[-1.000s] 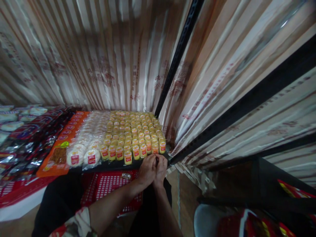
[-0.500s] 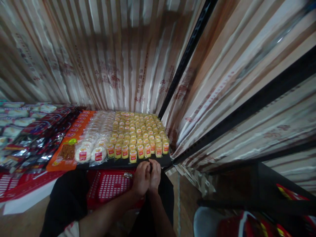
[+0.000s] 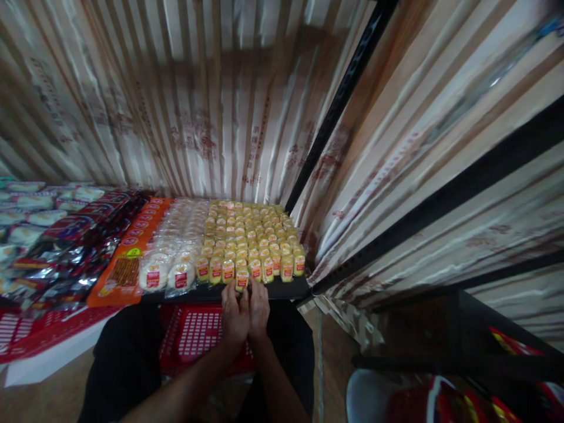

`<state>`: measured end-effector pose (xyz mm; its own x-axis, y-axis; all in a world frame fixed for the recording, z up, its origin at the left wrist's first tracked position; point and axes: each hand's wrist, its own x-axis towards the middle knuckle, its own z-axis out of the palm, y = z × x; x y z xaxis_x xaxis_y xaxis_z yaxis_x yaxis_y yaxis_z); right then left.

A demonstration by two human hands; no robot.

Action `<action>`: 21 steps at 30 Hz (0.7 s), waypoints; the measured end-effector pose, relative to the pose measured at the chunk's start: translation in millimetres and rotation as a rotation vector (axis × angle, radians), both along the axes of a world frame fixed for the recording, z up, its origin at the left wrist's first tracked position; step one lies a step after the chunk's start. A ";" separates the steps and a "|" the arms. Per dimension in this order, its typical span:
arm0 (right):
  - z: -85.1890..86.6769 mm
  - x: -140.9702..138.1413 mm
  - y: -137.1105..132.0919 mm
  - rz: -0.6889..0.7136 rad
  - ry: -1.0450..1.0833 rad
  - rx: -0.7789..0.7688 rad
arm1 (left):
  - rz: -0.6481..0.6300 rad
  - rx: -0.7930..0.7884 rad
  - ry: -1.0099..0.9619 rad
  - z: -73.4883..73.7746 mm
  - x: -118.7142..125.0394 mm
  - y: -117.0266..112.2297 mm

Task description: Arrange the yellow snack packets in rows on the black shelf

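At the front edge of the black shelf stands a small yellow wrapped cake (image 3: 242, 281) with a red and white label. My left hand (image 3: 235, 314) has its fingers closed at the cake's left side. From the right, my right hand (image 3: 259, 308) presses its fingertips against the same cake, and both hands lie close together. Behind it, rows of like yellow wrapped cakes (image 3: 251, 238) stand packed side by side. To the left lie round white wrapped crackers (image 3: 180, 276) with red labels, in stacked rows.
An orange snack bag (image 3: 118, 273) and dark shiny packets (image 3: 66, 252) fill the shelf farther left. Under my arms sits a red plastic basket (image 3: 198, 335). A black shelf post (image 3: 328, 126) rises at the right rear corner, before a pleated curtain (image 3: 211, 88).
Both hands have moved left and slightly forward, from beside the shelf's front edge to the front yellow cake. The view has shifted a little.
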<state>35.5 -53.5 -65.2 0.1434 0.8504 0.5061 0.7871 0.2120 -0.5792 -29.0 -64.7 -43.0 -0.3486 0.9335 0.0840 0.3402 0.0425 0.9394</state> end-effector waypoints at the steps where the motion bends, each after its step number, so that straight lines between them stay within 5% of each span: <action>1: 0.7 -0.2 -0.1 -0.001 0.001 0.000 | 0.003 0.006 -0.008 0.4 0.1 -0.2; 8: 13.7 4.7 -7.1 -0.015 0.055 0.005 | -0.005 0.063 -0.021 13.8 6.4 -9.0; 13: 18.4 27.3 -13.6 -0.103 0.068 0.041 | -0.143 0.050 -0.015 25.7 26.7 -14.3; 21: 7.6 70.2 -11.1 -0.214 0.027 0.056 | -0.294 -0.037 0.036 18.9 66.4 -4.6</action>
<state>105.7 -64.5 -57.6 0.3316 0.7700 0.5451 0.8017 0.0746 -0.5931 37.4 -69.3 -24.0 -0.0606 0.9966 0.0553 0.3756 -0.0286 0.9263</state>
